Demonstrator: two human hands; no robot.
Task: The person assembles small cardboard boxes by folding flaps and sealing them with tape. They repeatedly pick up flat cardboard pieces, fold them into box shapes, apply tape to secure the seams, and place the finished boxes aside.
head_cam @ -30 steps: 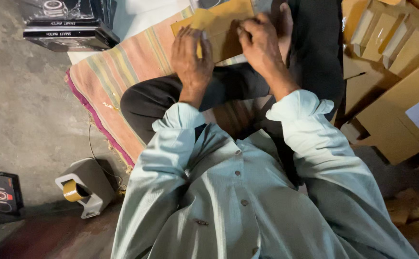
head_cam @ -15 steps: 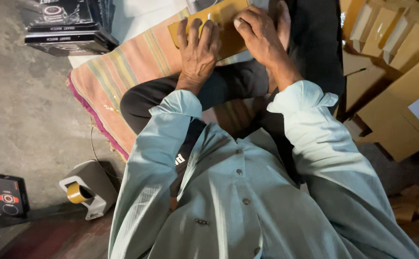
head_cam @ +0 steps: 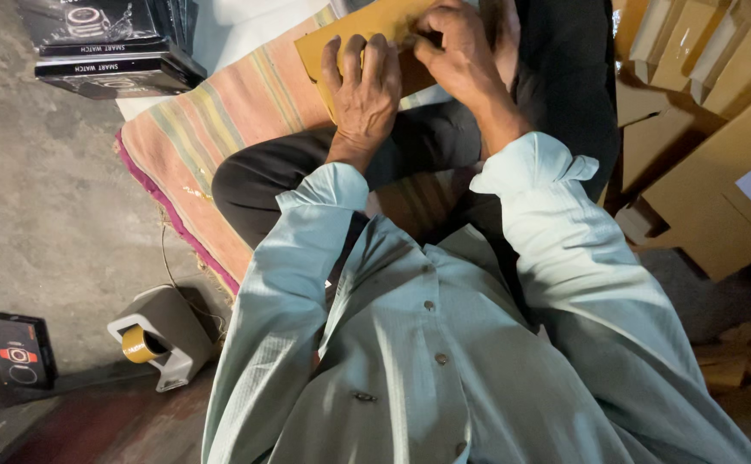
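Brown cardboard piece [head_cam: 367,30] sits at top centre of my view, over the lap and the striped mat [head_cam: 220,129], its far end cut off by the frame edge. Left hand [head_cam: 362,94] lies flat on it, fingers together and pressed down on the near edge, not curled around anything. Right hand [head_cam: 461,51] is on the cardboard's right part, fingers bent, thumb and fingertips pinching its edge; exact contact partly hidden by the knuckles. Both sleeves are pale blue-green, shirt buttoned down the front. Legs in dark trousers [head_cam: 281,172] folded under the cardboard. Grey floor on the left: stack of dark flat boxes [head_cam: 109,51] at top left, small black box [head_cam: 21,348] low left, tape dispenser [head_cam: 156,339] with a yellowish roll just beside the mat's corner. Pile of flat cardboard blanks [head_cam: 702,129] on the right, well apart from the hands.
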